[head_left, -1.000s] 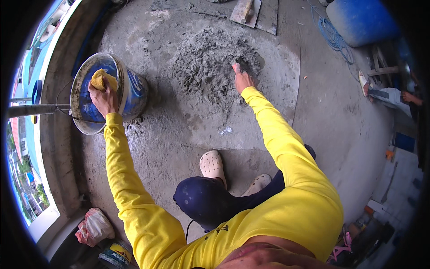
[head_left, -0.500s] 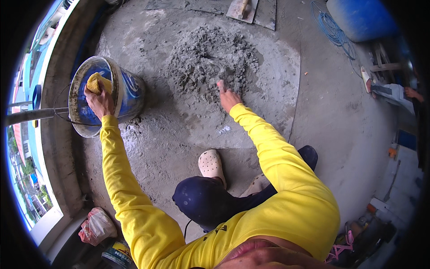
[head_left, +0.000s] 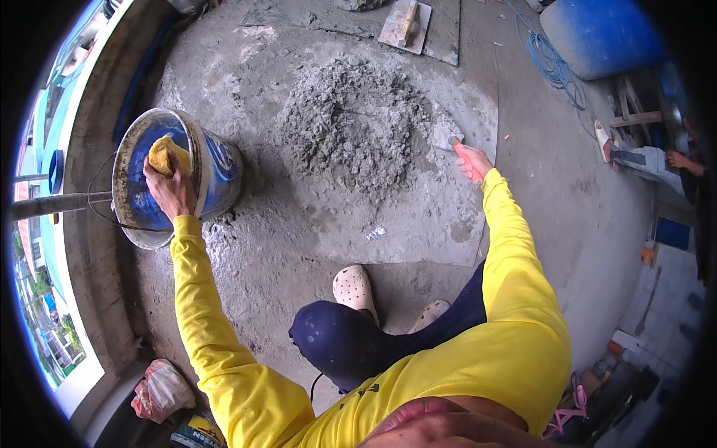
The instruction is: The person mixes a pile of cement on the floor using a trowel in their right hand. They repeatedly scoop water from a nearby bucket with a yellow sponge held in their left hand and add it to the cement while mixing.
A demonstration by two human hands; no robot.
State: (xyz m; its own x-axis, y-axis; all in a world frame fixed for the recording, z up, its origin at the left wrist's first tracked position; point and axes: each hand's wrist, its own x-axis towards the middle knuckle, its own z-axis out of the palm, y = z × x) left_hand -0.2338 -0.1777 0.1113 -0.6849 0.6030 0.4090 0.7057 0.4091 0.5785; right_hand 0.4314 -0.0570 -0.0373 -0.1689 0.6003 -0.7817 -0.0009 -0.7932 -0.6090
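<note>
My left hand (head_left: 172,187) is closed round a yellow sponge (head_left: 167,154) at the mouth of a blue bucket (head_left: 222,168) with a cement-smeared rim. Out to the right, my right hand (head_left: 476,163) grips the orange handle of a trowel (head_left: 447,132). Its blade, coated in grey mortar, lies at the right side of a heap of wet mortar (head_left: 351,119). The heap sits on a flat grey sheet (head_left: 467,216) on the floor.
A wooden-handled float (head_left: 407,24) lies on a board at the far side. Blue hose (head_left: 549,56) coils beside a blue drum (head_left: 601,37). Another person's hand (head_left: 678,160) shows at right. A ledge (head_left: 97,224) runs along the left, above a plastic bag (head_left: 163,390).
My right hand has swung right with the trowel, from the front of the mortar heap to its right side. The left hand still holds the sponge at the bucket.
</note>
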